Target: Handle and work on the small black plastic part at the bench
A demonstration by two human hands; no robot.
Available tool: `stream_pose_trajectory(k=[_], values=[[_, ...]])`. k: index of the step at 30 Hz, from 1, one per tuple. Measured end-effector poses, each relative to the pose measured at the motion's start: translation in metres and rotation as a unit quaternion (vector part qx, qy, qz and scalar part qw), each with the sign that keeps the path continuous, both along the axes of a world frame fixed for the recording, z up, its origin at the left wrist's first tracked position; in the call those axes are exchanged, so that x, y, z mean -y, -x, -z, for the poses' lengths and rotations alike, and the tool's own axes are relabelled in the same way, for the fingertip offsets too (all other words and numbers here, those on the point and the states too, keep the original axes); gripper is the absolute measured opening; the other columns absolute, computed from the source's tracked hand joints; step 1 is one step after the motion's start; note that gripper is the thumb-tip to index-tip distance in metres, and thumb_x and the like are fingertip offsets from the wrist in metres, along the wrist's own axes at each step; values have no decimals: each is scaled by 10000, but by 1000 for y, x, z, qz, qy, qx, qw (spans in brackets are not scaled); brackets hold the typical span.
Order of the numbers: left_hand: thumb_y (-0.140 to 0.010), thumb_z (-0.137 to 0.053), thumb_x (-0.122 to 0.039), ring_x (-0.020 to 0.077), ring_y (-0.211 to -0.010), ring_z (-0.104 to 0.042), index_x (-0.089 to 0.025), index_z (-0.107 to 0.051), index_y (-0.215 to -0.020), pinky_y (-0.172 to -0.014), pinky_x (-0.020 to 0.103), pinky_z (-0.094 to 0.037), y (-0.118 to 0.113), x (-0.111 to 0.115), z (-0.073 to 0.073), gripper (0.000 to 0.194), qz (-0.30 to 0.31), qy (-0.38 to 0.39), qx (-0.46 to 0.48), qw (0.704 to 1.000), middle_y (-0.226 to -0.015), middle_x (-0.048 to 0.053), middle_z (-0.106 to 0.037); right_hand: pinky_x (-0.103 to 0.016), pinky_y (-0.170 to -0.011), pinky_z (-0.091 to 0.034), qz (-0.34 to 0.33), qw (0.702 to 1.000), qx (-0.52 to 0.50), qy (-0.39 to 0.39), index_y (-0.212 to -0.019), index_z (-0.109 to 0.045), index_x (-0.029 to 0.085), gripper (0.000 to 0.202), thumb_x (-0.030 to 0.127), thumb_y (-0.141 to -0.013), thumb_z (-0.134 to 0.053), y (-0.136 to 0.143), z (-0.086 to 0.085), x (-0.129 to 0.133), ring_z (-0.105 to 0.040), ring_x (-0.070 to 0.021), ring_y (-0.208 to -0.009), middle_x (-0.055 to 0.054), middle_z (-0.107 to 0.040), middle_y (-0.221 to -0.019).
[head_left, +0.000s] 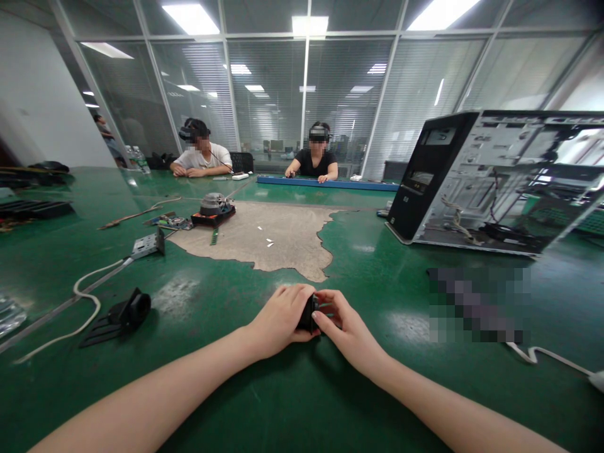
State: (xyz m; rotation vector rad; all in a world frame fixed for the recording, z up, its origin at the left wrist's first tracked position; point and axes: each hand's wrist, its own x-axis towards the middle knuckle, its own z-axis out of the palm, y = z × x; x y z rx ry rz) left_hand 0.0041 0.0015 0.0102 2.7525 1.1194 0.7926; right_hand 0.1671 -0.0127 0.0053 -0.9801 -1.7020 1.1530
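Observation:
Low over the green tabletop, just in front of me, I hold a small black part (307, 314). My left hand (283, 316) wraps around it from the left, with its fingers over the top and its thumb below. On the other side, the thumb and fingers of my right hand (340, 321) grip the part's right face. Most of the part is hidden by my hands, so its exact kind cannot be made out. To the left lies a black plastic piece (129, 311) with a round end and flat prongs.
At right stands an open computer case (438, 182); nearer lies a blurred dark object (476, 305) by a white cable. Left of centre are a dome-shaped cooler (214, 204), a circuit board (170, 220) and a metal bracket (148, 244). Two people sit across the table, near a blue bar (330, 183).

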Motion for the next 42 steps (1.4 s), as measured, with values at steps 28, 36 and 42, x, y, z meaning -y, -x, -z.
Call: stream_pose_trajectory(k=[28, 36, 42], values=[[-683, -620, -232, 240, -972, -497, -198, -313, -1134, -811, 382, -387, 0, 1, -1, 547, 3, -6, -4, 1000, -1081, 77, -512, -271, -681, -501, 13, 997, 20, -70, -941, -514, 220, 167, 234, -776, -532, -3, -1, 1, -550, -162, -862, -29, -528, -958], [-668, -645, -248, 239, -975, -497, -189, -319, -1131, -813, 375, -390, 0, 0, 1, 570, -4, -4, -4, 1000, -1071, 77, -516, -295, -701, -517, -1, 1000, -5, -6, -988, -459, 210, 201, 241, -796, -512, -1, 0, -1, -569, -166, -879, -43, -544, -972], [-666, -637, -214, 242, -984, -494, -201, -316, -1135, -821, 383, -385, 0, 1, -1, 568, -2, 9, -4, 1000, -1087, 76, -512, -281, -670, -506, 3, 999, 23, -44, -950, -482, 213, 194, 227, -767, -546, -1, -3, 2, -563, -167, -854, -34, -543, -945]])
